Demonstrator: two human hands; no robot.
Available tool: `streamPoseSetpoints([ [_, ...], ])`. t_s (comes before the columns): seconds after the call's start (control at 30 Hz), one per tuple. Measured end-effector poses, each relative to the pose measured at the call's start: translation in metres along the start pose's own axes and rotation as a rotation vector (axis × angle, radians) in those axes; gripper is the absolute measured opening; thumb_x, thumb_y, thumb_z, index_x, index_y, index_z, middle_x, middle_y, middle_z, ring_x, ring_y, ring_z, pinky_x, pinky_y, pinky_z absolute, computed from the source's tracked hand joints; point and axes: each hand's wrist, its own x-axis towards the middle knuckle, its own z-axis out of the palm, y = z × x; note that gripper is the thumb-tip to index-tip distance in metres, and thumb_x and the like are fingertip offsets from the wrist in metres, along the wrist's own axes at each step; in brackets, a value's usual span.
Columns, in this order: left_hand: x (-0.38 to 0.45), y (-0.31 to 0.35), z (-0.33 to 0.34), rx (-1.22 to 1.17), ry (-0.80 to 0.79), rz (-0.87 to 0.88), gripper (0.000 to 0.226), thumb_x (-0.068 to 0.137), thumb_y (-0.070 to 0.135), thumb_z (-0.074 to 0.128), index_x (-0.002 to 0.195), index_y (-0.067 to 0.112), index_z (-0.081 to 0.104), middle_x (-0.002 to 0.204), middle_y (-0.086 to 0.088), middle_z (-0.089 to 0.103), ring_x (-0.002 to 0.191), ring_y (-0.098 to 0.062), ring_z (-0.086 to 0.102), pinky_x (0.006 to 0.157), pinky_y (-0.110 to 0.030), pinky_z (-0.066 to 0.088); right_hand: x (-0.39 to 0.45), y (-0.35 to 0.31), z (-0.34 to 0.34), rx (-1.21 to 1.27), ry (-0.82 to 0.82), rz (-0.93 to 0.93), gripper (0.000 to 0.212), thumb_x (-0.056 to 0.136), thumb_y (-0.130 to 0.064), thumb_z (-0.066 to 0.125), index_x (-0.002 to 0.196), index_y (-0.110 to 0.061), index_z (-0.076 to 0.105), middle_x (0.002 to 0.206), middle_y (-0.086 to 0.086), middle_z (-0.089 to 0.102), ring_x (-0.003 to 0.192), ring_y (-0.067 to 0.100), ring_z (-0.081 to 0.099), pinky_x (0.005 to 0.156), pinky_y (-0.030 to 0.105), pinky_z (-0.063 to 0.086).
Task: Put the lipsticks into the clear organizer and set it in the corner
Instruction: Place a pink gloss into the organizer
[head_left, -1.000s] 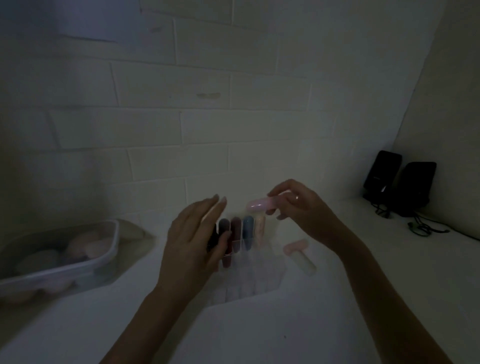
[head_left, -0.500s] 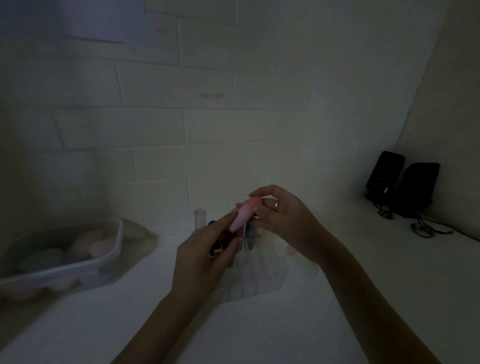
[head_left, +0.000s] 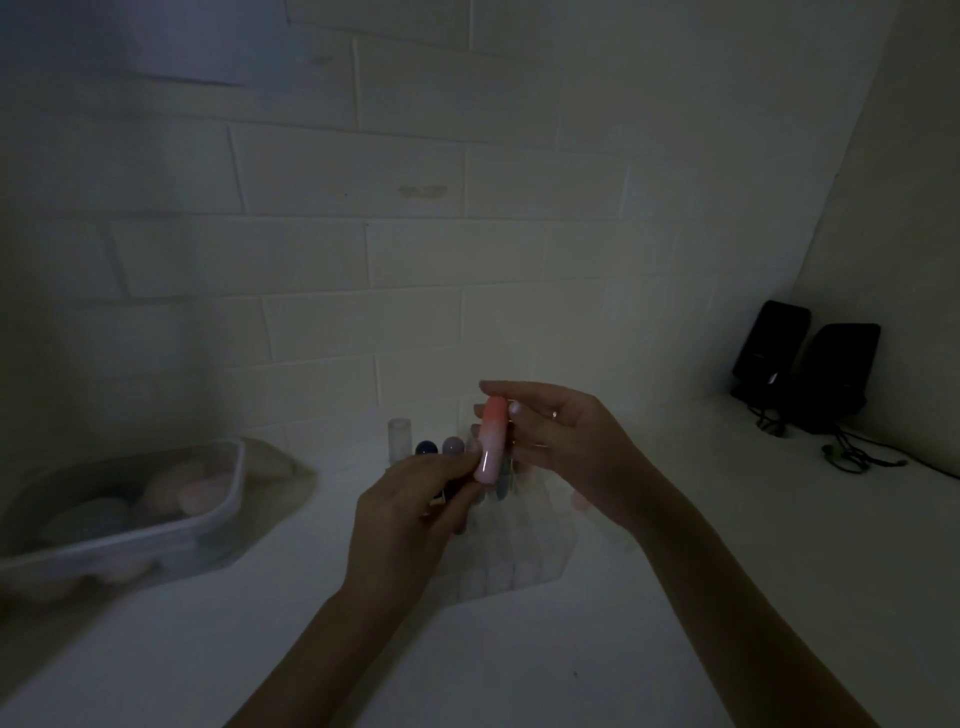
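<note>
Head view shows our right hand (head_left: 566, 447) and left hand (head_left: 410, 512) pinching the pink-to-coral capsule-shaped lipstick (head_left: 489, 439) between them, long axis near upright. We judge the clear plastic slotted organizer (head_left: 511, 561) directly beneath both hands, equally near.

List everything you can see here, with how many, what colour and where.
pink lipstick: 1, pink fading to coral, upright between both hands
clear organizer: 1, clear, on the counter under the hands
lipsticks in organizer: several, dark blue, mauve, clear; count unclear
plastic tub: 1, clear, far left, holding pale rounded items
speakers: 2, black, right corner, cables beside them
left hand: 1, pinching the lipstick's lower end
right hand: 1, ring on, behind the lipstick
</note>
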Motion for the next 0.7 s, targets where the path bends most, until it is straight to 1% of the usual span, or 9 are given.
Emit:
streamPoseSetpoints([
  [0.1,-0.001,-0.004,0.0,0.078,-0.107,-0.002,0.026,0.086,0.036,0.056,0.094,0.017,0.072,0.07,0.008,0.068,0.062,-0.007,0.056,0.056,-0.023,0.047,0.001,0.002,-0.002,-0.079,0.089,0.008,0.025,0.091,-0.007,0.055,0.114,-0.007,0.064,0.105,0.014,0.072,0.095,0.021,0.071,0.079,0.028,0.059],
  [0.17,0.002,-0.008,-0.001,0.14,-0.133,0.054,0.024,0.087,0.033,0.056,0.097,0.017,0.071,0.07,0.008,0.067,0.064,-0.009,0.056,0.058,-0.025,0.045,0.002,0.005,-0.005,-0.129,0.135,0.004,0.022,0.087,-0.008,0.061,0.109,-0.007,0.065,0.101,0.015,0.073,0.091,0.019,0.072,0.076,0.028,0.059],
  [0.23,0.005,-0.01,-0.005,0.162,-0.083,0.091,0.019,0.087,0.025,0.056,0.096,0.014,0.069,0.072,0.003,0.066,0.069,-0.01,0.053,0.062,-0.024,0.043,0.003,0.008,-0.009,-0.166,0.158,0.001,0.017,0.084,-0.006,0.065,0.101,-0.002,0.066,0.098,0.019,0.073,0.084,0.016,0.072,0.069,0.024,0.059],
  [0.3,0.008,-0.011,-0.009,0.169,0.006,0.076,0.016,0.086,0.019,0.053,0.095,0.013,0.066,0.078,-0.003,0.067,0.076,-0.012,0.052,0.068,-0.022,0.041,0.005,0.014,-0.012,-0.277,0.155,-0.008,0.015,0.081,-0.004,0.068,0.096,-0.002,0.068,0.096,0.02,0.072,0.083,0.017,0.071,0.071,0.026,0.059],
  [0.37,0.009,-0.011,-0.012,0.192,0.072,0.034,0.017,0.084,0.016,0.05,0.095,0.012,0.062,0.081,-0.007,0.067,0.079,-0.015,0.051,0.069,-0.021,0.039,0.007,0.019,-0.013,-0.467,0.137,-0.046,0.013,0.08,-0.008,0.07,0.092,-0.01,0.071,0.094,0.013,0.074,0.085,0.016,0.07,0.076,0.025,0.056],
  [0.47,0.011,-0.011,-0.013,0.213,0.113,-0.035,0.022,0.084,0.018,0.048,0.095,0.005,0.062,0.085,-0.009,0.064,0.084,-0.016,0.05,0.071,-0.018,0.036,0.008,0.027,-0.01,-0.593,0.072,-0.09,0.014,0.078,-0.008,0.072,0.083,-0.021,0.071,0.081,0.013,0.074,0.074,0.015,0.068,0.068,0.019,0.05],
  [0.6,0.013,-0.016,-0.011,0.176,0.146,-0.115,0.026,0.083,0.02,0.047,0.102,0.005,0.057,0.097,-0.009,0.058,0.092,-0.02,0.048,0.079,-0.024,0.037,0.008,0.04,-0.008,-0.806,-0.011,-0.161,0.018,0.073,-0.002,0.074,0.089,-0.01,0.073,0.086,0.015,0.067,0.077,0.019,0.063,0.07,0.022,0.047],
  [0.67,0.013,-0.02,-0.01,0.118,0.151,-0.189,0.032,0.084,0.024,0.047,0.109,0.006,0.053,0.105,-0.005,0.053,0.098,-0.02,0.048,0.084,-0.029,0.039,0.008,0.039,-0.01,-0.876,-0.05,-0.195,0.022,0.073,-0.004,0.074,0.095,-0.01,0.074,0.088,0.011,0.063,0.074,0.009,0.058,0.067,0.009,0.042],
  [0.7,0.013,-0.022,-0.009,0.082,0.143,-0.236,0.036,0.085,0.028,0.047,0.114,0.008,0.05,0.109,-0.002,0.05,0.101,-0.018,0.048,0.086,-0.03,0.04,0.008,0.035,-0.013,-0.868,-0.032,-0.185,0.023,0.076,-0.005,0.073,0.098,-0.012,0.073,0.087,0.005,0.062,0.072,0.004,0.056,0.065,0.007,0.041],
])
